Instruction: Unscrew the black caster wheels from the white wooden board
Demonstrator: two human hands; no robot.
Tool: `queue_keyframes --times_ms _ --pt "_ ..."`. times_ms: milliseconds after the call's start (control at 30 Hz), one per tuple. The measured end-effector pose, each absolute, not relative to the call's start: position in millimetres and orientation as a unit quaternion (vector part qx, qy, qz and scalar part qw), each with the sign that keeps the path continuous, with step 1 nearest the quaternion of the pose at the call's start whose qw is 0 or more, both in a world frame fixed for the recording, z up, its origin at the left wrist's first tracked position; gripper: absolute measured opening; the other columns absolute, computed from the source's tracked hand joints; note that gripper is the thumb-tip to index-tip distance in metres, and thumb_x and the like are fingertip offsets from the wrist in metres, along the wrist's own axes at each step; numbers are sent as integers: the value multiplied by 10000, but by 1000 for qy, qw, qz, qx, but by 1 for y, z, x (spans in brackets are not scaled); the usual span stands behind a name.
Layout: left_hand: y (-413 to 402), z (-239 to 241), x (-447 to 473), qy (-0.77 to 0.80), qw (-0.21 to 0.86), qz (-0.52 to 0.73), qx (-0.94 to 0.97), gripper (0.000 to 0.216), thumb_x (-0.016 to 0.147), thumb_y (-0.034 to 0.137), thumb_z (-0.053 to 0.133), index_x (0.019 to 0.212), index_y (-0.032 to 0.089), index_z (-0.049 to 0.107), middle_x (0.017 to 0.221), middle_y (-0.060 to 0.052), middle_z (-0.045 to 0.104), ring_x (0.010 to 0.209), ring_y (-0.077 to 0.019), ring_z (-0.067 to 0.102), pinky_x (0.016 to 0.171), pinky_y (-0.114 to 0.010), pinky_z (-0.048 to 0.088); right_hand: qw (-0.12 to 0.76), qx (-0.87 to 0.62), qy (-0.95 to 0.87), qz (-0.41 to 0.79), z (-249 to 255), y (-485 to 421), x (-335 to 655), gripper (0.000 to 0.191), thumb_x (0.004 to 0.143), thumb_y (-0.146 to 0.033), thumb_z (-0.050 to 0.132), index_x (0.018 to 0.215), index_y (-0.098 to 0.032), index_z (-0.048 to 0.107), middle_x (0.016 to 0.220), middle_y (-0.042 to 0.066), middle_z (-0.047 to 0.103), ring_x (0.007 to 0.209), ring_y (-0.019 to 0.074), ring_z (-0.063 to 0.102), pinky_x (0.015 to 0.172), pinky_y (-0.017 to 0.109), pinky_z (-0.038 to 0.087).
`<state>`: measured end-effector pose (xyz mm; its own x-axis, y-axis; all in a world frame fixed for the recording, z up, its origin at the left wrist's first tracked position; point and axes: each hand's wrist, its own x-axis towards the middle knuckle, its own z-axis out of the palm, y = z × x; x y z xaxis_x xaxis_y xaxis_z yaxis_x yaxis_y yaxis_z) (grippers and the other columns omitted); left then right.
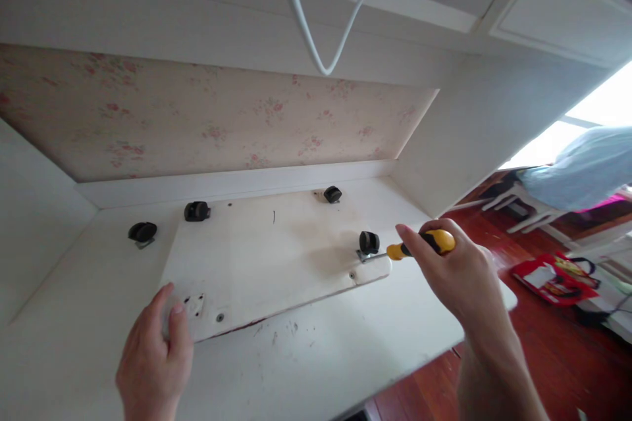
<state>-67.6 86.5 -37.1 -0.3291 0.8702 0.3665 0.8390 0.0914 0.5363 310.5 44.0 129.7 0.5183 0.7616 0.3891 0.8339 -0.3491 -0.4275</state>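
Note:
My left hand [157,355] grips the near left corner of a white board [276,256], thumb on top. Beside that thumb is a bare square patch [194,305] with small holes. My right hand [451,270] is wrapped round the yellow and black handle of a screwdriver [438,241]. Its shaft points left, with the tip at the metal mount of the near right caster [368,243]. Two more black casters, the far left one [197,211] and the far right one [332,194], stand on the board. A loose caster [143,233] lies left of the board.
The board lies on a white desk [345,348] under a cabinet [395,20]. A white cable [323,69] hangs in front. Side panels [459,118] flank the desk. To the right, a red bag [555,279] sits on the wooden floor [538,355] near a covered white chair [523,204].

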Motion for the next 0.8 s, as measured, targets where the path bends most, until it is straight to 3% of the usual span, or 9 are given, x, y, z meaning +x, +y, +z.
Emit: queue_keyframes --times_ms 233,467,633,800 --pt "86 -39 -70 737 19 344 582 543 942 470 362 1338 148 546 1258 -160 642 1138 -320 614 982 -450 490 147 -739 -654 -59 150 46 327 360 789 -641 620 831 -283 620 537 -19 580 463 174 516 459 294 298" --pt "87 -39 -70 734 29 339 588 556 943 480 348 1335 139 544 1267 -168 637 1153 -322 607 996 -448 480 68 -610 -790 1 165 37 328 248 861 -503 608 1013 -308 612 862 14 704 619 184 614 530 299 360" --pt "86 -39 -70 733 19 347 584 553 940 484 360 1325 138 555 1257 -169 643 1140 -327 614 984 -445 486 14 -716 -691 -98 164 46 326 432 831 -690 535 815 -265 607 540 9 563 443 184 485 466 306 234" --pt "86 -39 -69 731 22 349 586 541 938 473 364 1330 149 547 1259 -161 644 1138 -309 617 994 -433 481 60 -686 -724 46 170 57 325 301 862 -569 541 856 -279 618 512 -31 534 431 150 455 454 290 268"
